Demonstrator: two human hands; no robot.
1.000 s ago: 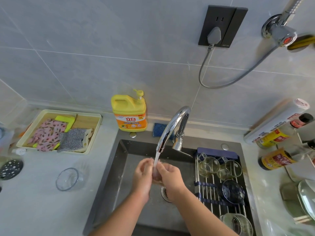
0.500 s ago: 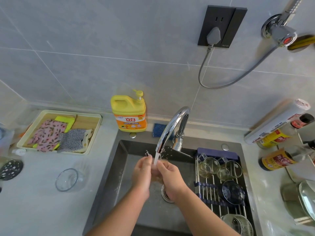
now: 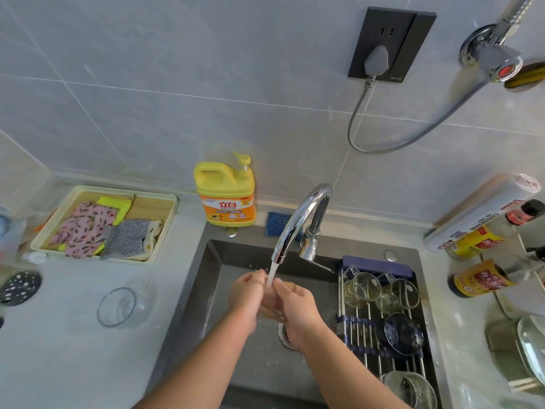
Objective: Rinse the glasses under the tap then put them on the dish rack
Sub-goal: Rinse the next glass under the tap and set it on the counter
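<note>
A pale counter [image 3: 73, 349] runs along the tiled wall, with a dark sink [image 3: 212, 276] set into it. A wire dish rack [image 3: 362, 358] lies across the right side of the sink. At the rack's far end two clear mugs [image 3: 361, 289] lie side by side, a dark round glass piece [image 3: 402, 333] sits at its middle, and a ribbed glass [image 3: 410, 388] is at its near end.

On the counter's far left a shallow tray [image 3: 124, 191] holds folded cloths [image 3: 88, 228]. A yellow soap bottle [image 3: 225, 196] stands at the sink's far left corner, against the wall. Sauce bottles [image 3: 483, 278] lie on the counter to the right of the sink. A clear glass bowl [image 3: 118, 305] rests on the counter just left of the sink.

The chrome tap [image 3: 298, 219] arches out from the sink's far edge, and water [image 3: 271, 273] runs from its spout. Under the stream, above the drain [image 3: 284, 335], the left hand [image 3: 246, 293] and right hand [image 3: 295, 302] face each other with fingers curled round a glass [image 3: 269, 308]. Only a clear sliver of it shows between the palms. Water falls where the fingertips of both hands meet.
</note>
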